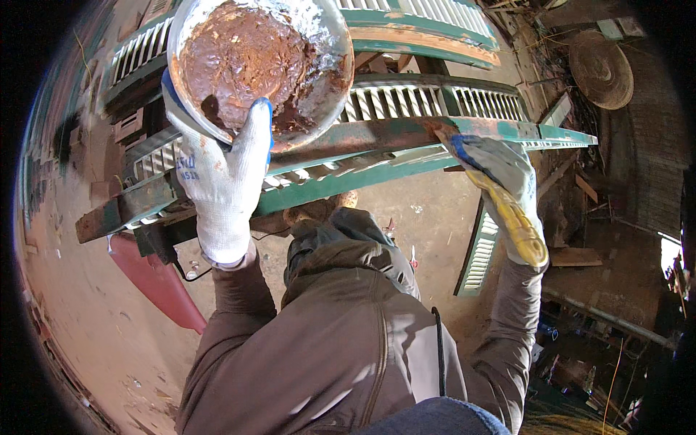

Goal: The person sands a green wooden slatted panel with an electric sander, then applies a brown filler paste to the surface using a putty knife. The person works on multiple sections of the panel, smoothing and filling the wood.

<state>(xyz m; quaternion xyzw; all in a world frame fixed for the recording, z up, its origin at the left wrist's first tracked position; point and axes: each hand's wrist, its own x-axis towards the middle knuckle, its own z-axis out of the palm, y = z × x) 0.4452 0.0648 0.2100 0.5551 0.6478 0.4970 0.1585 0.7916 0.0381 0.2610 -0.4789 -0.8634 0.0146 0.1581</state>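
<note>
My left hand (225,168), in a white knit glove with blue coating, grips the rim of a round metal bowl (316,22). The thumb hooks over the near edge. Thick brown paste (246,61) fills much of the bowl and smears its wall. In my right hand (505,168), gloved alike, is a putty knife with a yellow handle (516,221). Its blade end, partly hidden by the fingers, is at the edge of a green louvered shutter (377,135). Brown patches mark that shutter's upper edge. The bowl hangs over the shutter's left half and hides part of it.
More louvered shutters (395,101) lie beyond. A small green shutter (478,250) stands below my right hand. A red curved panel (156,284) is at the left, and red-handled scissors (414,259) are on the floor. A round woven basket (600,69) sits far right among wood scraps.
</note>
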